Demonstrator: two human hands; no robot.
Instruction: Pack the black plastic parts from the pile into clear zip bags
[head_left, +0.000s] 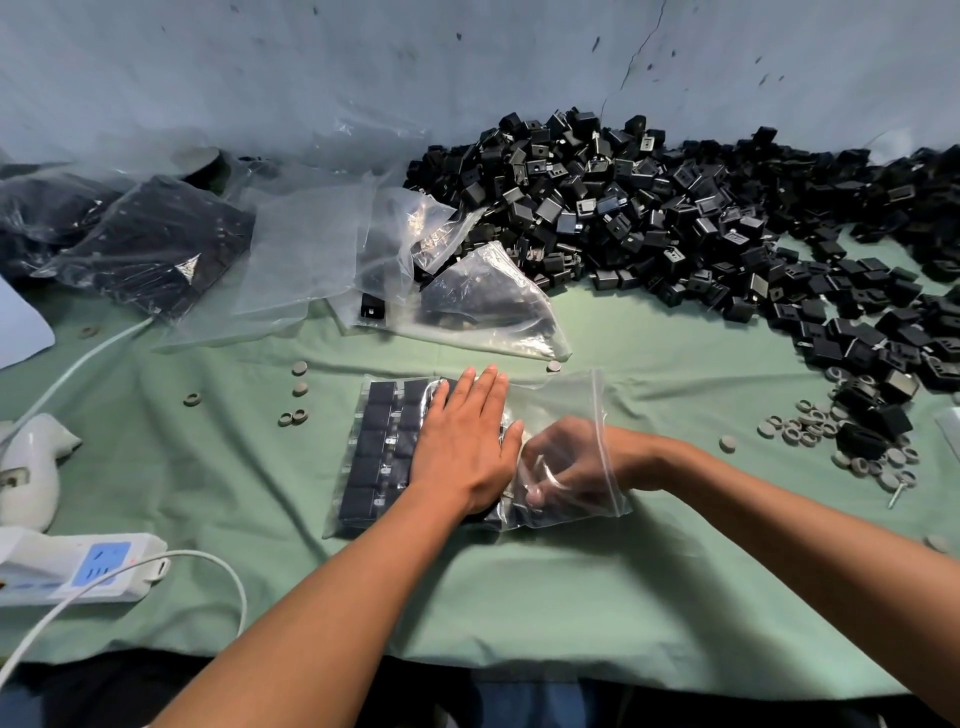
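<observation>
- At the near centre of the counter (519, 597), head view: a clear zip bag (566, 405) lies flat on the green cloth, its left part filled with black plastic parts (382, 441) set in tidy rows, its right part slack and empty toward the zip strip.
- Left hand (462, 441): fingers straight and together, palm pressing flat on the packed rows through the film. Grip state: apart, holding nothing.
- Right hand (561, 462): inside the bag's mouth, fingers curled; blurred behind the plastic, so I cannot tell whether it holds a part.
- Handling, judged: each part is a small, rigid, light block; it should take a pinch across its flat faces. The film is thin, soft and slippery. A filled bag will likely sag and spill its rows if lifted by one corner; support underneath or a hold at the zip strip looks safer.
- Supply: the pile (649, 208) lies at the far right against the wall, spreading down the right side; parts lie loose and should slide off easily.
- Edges and room: bare cloth in front of the bag gives working space. Left, filled bags (150, 249) and empty bags (306, 249) crowd the far side; a power strip (78, 566) and white cable (218, 566) lie near left. Grey rings (810, 423) scatter at right. The counter's front edge is near the forearms.
</observation>
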